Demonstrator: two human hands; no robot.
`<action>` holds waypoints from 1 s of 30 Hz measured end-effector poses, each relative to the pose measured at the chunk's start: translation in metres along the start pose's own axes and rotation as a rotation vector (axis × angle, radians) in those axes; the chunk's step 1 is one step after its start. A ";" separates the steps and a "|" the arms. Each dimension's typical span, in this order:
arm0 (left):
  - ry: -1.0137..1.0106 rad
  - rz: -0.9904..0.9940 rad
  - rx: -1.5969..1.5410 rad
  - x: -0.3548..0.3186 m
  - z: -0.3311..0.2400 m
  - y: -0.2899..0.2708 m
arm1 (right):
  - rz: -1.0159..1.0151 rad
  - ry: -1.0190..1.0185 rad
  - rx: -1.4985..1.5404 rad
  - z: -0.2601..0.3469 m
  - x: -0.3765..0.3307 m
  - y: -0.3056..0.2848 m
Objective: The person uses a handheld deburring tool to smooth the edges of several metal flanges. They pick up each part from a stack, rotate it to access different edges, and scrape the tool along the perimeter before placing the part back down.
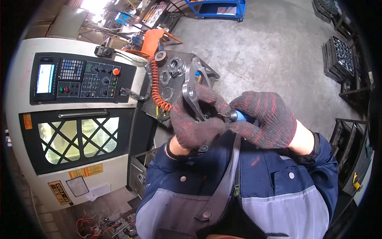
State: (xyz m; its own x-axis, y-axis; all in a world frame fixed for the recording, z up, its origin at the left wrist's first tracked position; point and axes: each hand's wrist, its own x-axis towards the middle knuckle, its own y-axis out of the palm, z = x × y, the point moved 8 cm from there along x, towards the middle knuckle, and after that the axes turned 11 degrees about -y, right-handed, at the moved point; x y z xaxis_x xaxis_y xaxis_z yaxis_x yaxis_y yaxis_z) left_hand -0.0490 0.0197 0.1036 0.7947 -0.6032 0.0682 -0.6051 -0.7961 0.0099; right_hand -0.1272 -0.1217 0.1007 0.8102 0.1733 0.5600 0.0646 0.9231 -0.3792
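My left hand [195, 126], in a dark knitted glove with red streaks, is closed around a grey metal arm-shaped part [189, 91] with a hole and curved branches. It holds the part up in front of my chest. My right hand [267, 119], gloved alike, grips a blue-handled tool [240, 116] with a metal collar. The tool points left at the part, close to the left fingertips. Its working tip is hidden among the fingers, so I cannot tell whether it touches the metal.
Beyond my left hand, a bench holds several metal rings [168, 94] and a disc tool [160, 55]. An orange coiled hose [155, 85] hangs beside it, near an orange chair [152, 41]. The machine's control panel [83, 79] stands left; parts crates [341, 55] stand right; a blue cart [218, 10] is far off.
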 end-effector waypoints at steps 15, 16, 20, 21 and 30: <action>0.125 -0.385 0.452 0.003 -0.016 -0.033 | -0.001 0.058 -0.037 -0.010 0.001 -0.006; 0.109 -0.366 0.483 0.005 -0.019 -0.032 | -0.003 0.072 -0.028 -0.013 -0.001 -0.006; -0.093 -0.253 -0.284 0.014 0.005 -0.034 | -0.020 0.091 0.045 -0.015 -0.003 -0.008; -0.082 -0.225 -0.364 0.015 0.010 -0.037 | -0.022 0.082 0.047 -0.015 -0.002 -0.010; -0.117 0.046 -0.623 0.019 0.031 -0.043 | -0.058 0.041 0.038 -0.014 -0.007 -0.015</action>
State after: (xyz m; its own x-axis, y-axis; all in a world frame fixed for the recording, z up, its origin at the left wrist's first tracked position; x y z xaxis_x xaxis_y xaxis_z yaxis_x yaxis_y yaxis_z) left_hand -0.0068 0.0412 0.0734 0.7459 -0.6655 -0.0273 -0.5251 -0.6128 0.5906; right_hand -0.1254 -0.1415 0.0920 0.8290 0.1061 0.5490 0.0902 0.9436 -0.3186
